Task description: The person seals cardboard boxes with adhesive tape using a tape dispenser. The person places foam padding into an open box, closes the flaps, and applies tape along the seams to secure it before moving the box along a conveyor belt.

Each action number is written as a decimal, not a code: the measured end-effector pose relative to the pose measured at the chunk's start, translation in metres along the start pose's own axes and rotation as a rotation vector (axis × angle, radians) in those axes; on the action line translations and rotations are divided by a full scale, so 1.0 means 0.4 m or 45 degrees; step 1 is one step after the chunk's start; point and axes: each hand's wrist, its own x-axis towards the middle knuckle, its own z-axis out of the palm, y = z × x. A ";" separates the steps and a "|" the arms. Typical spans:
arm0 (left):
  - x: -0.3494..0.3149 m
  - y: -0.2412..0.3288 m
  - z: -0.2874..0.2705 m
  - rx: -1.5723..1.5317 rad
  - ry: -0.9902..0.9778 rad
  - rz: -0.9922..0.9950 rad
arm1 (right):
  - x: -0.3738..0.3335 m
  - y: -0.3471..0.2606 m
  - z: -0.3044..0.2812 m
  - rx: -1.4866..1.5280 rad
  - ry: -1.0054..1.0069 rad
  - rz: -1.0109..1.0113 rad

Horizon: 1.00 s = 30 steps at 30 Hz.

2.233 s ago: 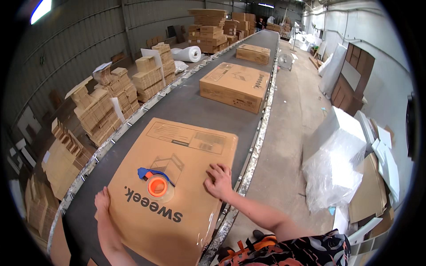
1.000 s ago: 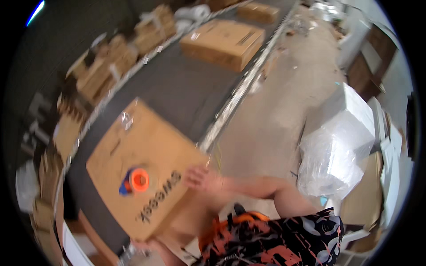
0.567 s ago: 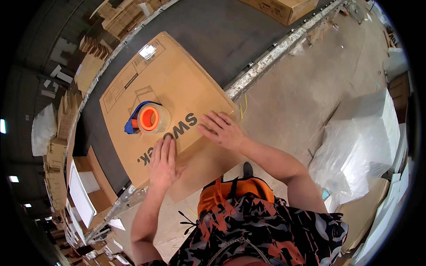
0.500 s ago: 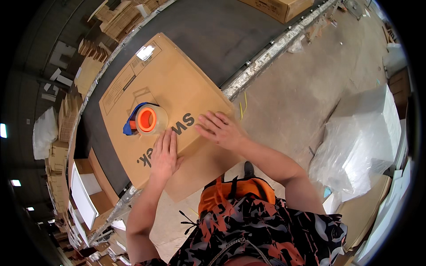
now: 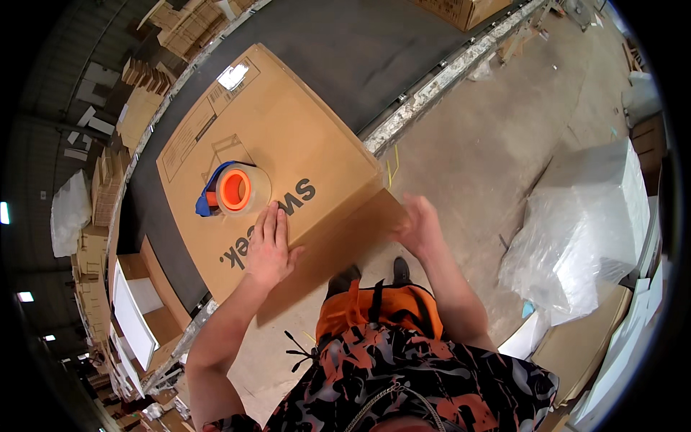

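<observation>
A large brown cardboard box (image 5: 288, 122) rests on the dark conveyor belt, printed side up, jutting over the near edge. My left hand (image 5: 269, 248) lies flat on its top near the front edge, fingers stretched out and touching the printing. Just beyond those fingertips sits a roll of clear tape (image 5: 260, 189) on an orange-cored dispenser with a blue part (image 5: 204, 207). From the box's near side a cardboard flap (image 5: 324, 252) hangs out toward me. My right hand (image 5: 419, 227) is at the flap's right edge, fingers curled against it; the fingertips are slightly blurred.
The conveyor belt (image 5: 338, 50) runs away to the upper right, with another box (image 5: 461, 11) at its far end. Plastic-wrapped goods (image 5: 583, 230) stand on the right. An open carton with white panels (image 5: 140, 309) lies left, and stacked cardboard (image 5: 183, 32) lines the far side.
My right hand has left the box top and moved right and down to the flap's edge. The flap's right end has swung outward and up. My left hand stays on the box.
</observation>
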 end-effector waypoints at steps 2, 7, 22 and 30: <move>0.025 0.000 -0.015 -0.083 0.056 0.083 | 0.080 -0.030 0.071 0.122 0.188 -0.040; 0.057 0.028 -0.056 -0.081 -0.106 0.090 | 0.098 -0.098 0.138 -0.038 -0.023 0.055; 0.151 0.064 -0.016 0.077 0.068 0.189 | 0.184 -0.124 0.209 -2.371 0.328 -1.269; 0.154 0.074 0.004 0.046 0.197 0.149 | 0.184 -0.142 0.267 -2.550 0.333 -1.161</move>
